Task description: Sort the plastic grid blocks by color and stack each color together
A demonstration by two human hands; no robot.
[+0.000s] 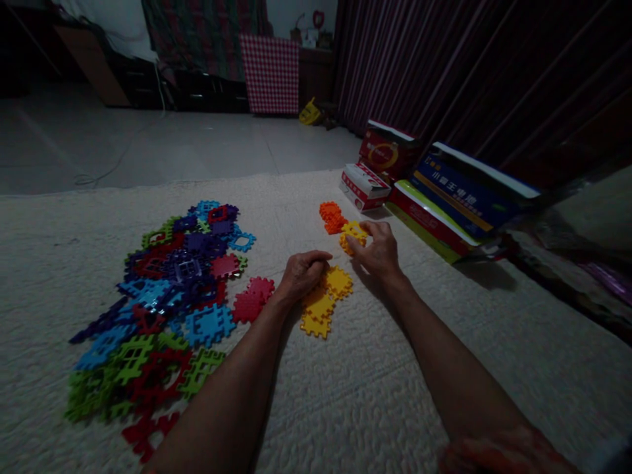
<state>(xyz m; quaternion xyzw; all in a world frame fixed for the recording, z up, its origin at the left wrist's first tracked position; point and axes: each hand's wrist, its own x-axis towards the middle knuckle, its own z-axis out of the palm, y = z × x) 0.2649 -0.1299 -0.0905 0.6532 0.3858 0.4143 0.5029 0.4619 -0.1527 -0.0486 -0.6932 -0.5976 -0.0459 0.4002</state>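
Left hand (pixel 302 273) curled on yellow tiles (pixel 323 303), right hand (pixel 378 250) pinching a yellow tile (pixel 351 235); bare quilted mat (pixel 375 395) lies nearer; books (pixel 444 197) crowd the right.

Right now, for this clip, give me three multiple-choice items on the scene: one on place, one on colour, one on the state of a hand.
1. Where does the big mixed pile of tiles lie?
A. to the left of both hands
B. on top of the books
C. to the right of both hands

2. What colour are the tiles under the left hand?
A. green
B. yellow
C. purple

3. What is the right hand doing?
A. lying flat on the blanket
B. resting on the books
C. pinching a yellow tile

Answers:
1. A, since the pile spreads over the blanket left of both forearms.
2. B, as the joined tiles at its knuckles are yellow.
3. C, because its fingertips close on the yellow piece beside the orange tiles.
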